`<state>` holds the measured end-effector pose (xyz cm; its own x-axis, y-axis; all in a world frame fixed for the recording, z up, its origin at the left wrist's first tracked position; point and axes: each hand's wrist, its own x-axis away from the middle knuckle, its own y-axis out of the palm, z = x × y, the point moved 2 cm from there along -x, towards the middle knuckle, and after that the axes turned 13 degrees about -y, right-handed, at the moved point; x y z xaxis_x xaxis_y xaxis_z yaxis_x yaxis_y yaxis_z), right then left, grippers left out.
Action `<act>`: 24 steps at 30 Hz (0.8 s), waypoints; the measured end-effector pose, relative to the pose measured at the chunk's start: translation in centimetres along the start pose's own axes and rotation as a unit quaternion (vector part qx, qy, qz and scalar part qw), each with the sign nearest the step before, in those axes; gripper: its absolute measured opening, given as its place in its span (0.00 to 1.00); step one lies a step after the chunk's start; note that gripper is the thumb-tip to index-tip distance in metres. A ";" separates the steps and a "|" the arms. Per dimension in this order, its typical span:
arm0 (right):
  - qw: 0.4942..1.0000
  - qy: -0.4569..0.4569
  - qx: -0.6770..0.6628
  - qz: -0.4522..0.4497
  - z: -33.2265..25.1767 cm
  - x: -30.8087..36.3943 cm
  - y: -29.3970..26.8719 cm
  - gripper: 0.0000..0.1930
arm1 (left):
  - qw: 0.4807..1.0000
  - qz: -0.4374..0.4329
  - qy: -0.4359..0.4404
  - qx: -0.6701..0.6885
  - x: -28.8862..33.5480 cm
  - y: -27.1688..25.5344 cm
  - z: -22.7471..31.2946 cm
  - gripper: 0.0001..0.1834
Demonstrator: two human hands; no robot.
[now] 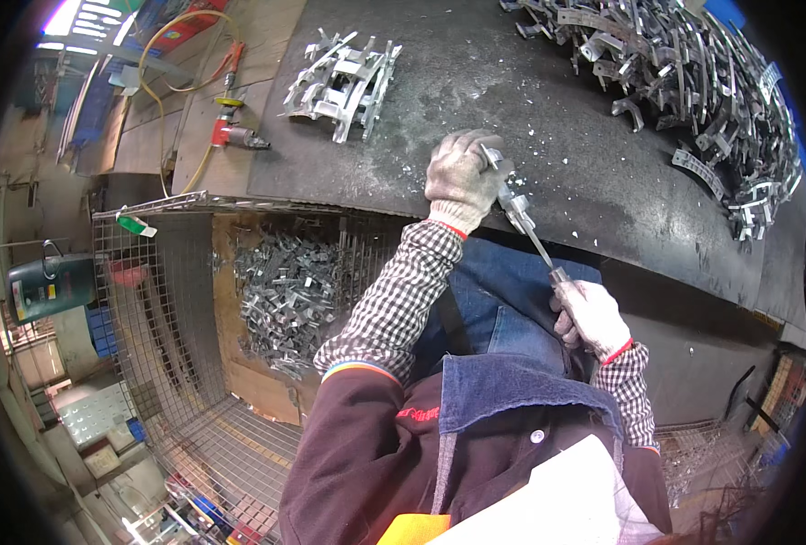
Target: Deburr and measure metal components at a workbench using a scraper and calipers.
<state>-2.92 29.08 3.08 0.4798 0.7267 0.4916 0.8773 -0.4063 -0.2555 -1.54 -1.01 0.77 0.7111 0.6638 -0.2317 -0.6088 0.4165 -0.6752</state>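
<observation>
While left hand clenches metal bracket angled toward right hand, fisted round slim hand tool, scuffed worktop spreads beyond both; wire-mesh cage leftward, red jacket lettering below.

I hold a silvery, irregular metal part slantwise at the bench's near edge, and a tilted hand tool, its slim shaft reaching up to the part's lower end.
</observation>
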 end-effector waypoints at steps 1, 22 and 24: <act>1.000 -0.004 0.014 0.012 -0.2 0.1 0.1 0.22 | 1.000 0.012 0.011 0.002 -0.1 0.2 0.1 0.20; 1.000 -0.008 0.018 0.004 -2.2 -0.2 -0.1 0.22 | 0.998 0.047 0.027 0.024 1.1 -0.3 0.4 0.18; 0.998 0.039 -0.055 -0.003 -2.7 -0.4 -0.4 0.22 | 0.999 0.044 0.011 0.010 1.1 -0.3 0.3 0.18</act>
<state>-3.52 27.45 5.18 0.4684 0.6852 0.5577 0.8709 -0.4643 -0.1609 -0.63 -0.21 0.92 0.6618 0.6847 -0.3052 -0.6760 0.3691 -0.6377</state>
